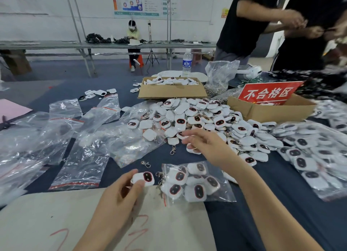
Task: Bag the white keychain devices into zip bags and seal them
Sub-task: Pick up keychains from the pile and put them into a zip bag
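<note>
Beige mat [56, 222] nearest you | left hand [120, 192] pinches one white keychain device [143, 178] beside part-filled zip bag [223, 194] | right hand [204, 143] curls over pile [197, 117], grip unclear | slide yours in clasp-first, press seal flat | device: white, rounded, dark red-rimmed oval

One wide-angle camera sits on the person's head and looks forward and down over the worktop [244, 222]. It is close: the left hand [120, 194], pinching a white keychain device [143, 178], and the right hand [204, 145] fill the lower middle, with the forearms entering from the bottom edge. Farther up, the view reaches across the room to the back wall [47, 25], and straight lines bow near the frame's edges.
</note>
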The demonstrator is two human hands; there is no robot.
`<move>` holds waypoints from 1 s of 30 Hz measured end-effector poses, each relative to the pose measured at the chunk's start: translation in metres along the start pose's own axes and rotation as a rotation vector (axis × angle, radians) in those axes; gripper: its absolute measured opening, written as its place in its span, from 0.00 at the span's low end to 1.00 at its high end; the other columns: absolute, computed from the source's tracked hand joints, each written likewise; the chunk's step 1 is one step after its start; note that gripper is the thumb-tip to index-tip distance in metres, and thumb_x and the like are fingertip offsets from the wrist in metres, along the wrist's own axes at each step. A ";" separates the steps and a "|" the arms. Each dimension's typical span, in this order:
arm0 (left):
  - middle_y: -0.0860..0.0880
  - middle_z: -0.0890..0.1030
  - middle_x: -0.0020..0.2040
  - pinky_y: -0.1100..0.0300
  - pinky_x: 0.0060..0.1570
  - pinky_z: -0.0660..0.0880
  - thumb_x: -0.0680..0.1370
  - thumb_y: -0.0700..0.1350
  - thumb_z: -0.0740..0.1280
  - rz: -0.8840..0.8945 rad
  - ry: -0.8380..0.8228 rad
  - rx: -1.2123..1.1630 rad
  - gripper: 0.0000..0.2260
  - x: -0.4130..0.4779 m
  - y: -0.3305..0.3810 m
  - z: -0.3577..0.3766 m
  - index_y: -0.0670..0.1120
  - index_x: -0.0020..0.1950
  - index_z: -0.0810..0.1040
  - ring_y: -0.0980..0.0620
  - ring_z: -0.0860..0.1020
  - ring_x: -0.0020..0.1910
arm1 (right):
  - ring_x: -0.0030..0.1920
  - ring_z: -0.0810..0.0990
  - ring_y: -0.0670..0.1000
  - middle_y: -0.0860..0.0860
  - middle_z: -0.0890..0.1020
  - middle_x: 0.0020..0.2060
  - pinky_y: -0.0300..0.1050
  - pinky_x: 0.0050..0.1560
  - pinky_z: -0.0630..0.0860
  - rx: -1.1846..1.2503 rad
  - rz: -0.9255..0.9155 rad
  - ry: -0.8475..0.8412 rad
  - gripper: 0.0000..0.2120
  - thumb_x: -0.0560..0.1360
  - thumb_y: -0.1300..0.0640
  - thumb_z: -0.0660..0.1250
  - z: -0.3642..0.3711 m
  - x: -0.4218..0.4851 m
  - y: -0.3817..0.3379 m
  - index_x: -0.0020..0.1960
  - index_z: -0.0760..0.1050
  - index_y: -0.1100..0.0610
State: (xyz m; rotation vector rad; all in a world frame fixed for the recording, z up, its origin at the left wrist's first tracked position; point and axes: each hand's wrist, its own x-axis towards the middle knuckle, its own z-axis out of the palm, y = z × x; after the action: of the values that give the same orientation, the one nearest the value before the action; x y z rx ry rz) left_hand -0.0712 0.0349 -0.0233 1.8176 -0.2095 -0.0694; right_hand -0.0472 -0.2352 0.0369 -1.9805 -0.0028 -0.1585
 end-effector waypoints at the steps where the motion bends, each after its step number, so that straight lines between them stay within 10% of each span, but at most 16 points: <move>1: 0.51 0.84 0.41 0.71 0.38 0.75 0.79 0.48 0.70 0.009 -0.018 0.059 0.11 -0.003 0.001 0.000 0.55 0.61 0.80 0.58 0.80 0.35 | 0.52 0.81 0.40 0.40 0.85 0.49 0.31 0.51 0.76 -0.105 0.001 -0.047 0.11 0.83 0.56 0.61 -0.001 -0.003 -0.003 0.55 0.78 0.41; 6: 0.45 0.79 0.39 0.68 0.36 0.69 0.80 0.49 0.69 0.015 -0.108 0.198 0.13 -0.011 0.007 0.003 0.58 0.64 0.78 0.57 0.73 0.32 | 0.56 0.70 0.25 0.36 0.69 0.71 0.30 0.56 0.69 -0.450 0.021 -0.369 0.32 0.73 0.37 0.72 -0.002 -0.030 -0.005 0.73 0.62 0.34; 10: 0.48 0.82 0.47 0.70 0.43 0.71 0.80 0.46 0.69 0.016 -0.152 0.220 0.13 -0.010 0.011 0.008 0.59 0.63 0.76 0.56 0.77 0.40 | 0.78 0.49 0.43 0.38 0.50 0.80 0.47 0.77 0.46 -0.636 0.031 -0.441 0.51 0.65 0.33 0.75 0.009 -0.048 0.010 0.78 0.49 0.35; 23: 0.50 0.87 0.41 0.62 0.35 0.72 0.80 0.44 0.69 -0.178 -0.220 0.023 0.08 0.000 0.017 0.038 0.49 0.58 0.75 0.55 0.82 0.37 | 0.80 0.44 0.45 0.41 0.53 0.80 0.50 0.79 0.39 -0.710 -0.054 -0.395 0.46 0.71 0.31 0.68 0.024 -0.056 0.028 0.81 0.50 0.43; 30: 0.52 0.82 0.33 0.55 0.41 0.73 0.82 0.43 0.63 -0.044 -0.238 0.145 0.13 0.001 0.025 0.050 0.49 0.39 0.81 0.55 0.77 0.32 | 0.80 0.48 0.46 0.43 0.57 0.79 0.50 0.77 0.40 -0.735 -0.076 -0.368 0.45 0.71 0.28 0.66 0.027 -0.055 0.028 0.80 0.52 0.43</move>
State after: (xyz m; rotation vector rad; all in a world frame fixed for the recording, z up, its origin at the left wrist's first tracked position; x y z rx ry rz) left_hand -0.0809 -0.0193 -0.0119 1.9575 -0.3504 -0.3093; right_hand -0.0970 -0.2179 -0.0060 -2.7188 -0.2952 0.1890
